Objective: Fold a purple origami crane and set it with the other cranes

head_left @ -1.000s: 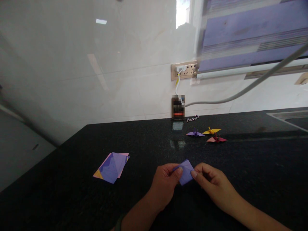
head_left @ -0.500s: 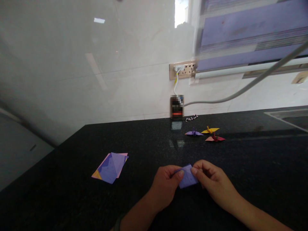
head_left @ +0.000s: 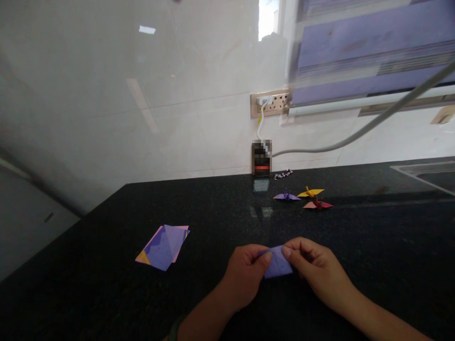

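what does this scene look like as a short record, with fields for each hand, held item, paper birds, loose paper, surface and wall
left hand: pinching the left side of the purple paper
right hand: pinching its right side
held item: purple paper, creased
paper birds: purple bird, yellow bird, red bird
loose paper: sheets, mostly purple on top, pink edges showing, left of both hands
surface: dark counter
wall: socket with a plug in it

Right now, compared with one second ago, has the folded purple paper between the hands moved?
Yes: against the wall socket, the folded purple paper sits slightly lower and further right.
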Available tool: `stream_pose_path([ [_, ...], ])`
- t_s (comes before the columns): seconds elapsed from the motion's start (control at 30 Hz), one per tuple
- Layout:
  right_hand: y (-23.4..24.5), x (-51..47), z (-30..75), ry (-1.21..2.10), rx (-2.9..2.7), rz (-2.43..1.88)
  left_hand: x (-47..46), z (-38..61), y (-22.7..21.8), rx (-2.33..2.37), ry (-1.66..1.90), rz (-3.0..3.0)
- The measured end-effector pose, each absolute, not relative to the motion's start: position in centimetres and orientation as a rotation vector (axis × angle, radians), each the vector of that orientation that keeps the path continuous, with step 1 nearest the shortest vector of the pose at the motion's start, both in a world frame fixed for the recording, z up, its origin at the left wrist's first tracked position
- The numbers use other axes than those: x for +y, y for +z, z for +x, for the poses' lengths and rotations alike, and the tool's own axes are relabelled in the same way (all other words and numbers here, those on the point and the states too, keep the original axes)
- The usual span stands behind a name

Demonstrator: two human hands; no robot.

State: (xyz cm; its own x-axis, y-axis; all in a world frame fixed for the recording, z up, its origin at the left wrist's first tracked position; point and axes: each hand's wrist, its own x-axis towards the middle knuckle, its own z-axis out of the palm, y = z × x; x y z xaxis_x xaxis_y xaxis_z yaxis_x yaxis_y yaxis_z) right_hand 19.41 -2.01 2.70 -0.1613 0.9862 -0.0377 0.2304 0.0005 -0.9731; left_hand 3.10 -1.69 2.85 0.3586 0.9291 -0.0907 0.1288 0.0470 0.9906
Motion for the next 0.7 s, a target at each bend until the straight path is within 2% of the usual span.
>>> stream_pose_path([
  [0.4, 2.63, -2.09, 19.47, 1.244, -1.613, -1.306, -2.02, 3.38, 2.54, 1.089, 0.815, 1.492],
  [0.7, 3.03, -2.26, 19.39, 1.291, -1.652, -1.259, -2.18, 3.03, 2.96, 1.124, 0.708, 1.864],
])
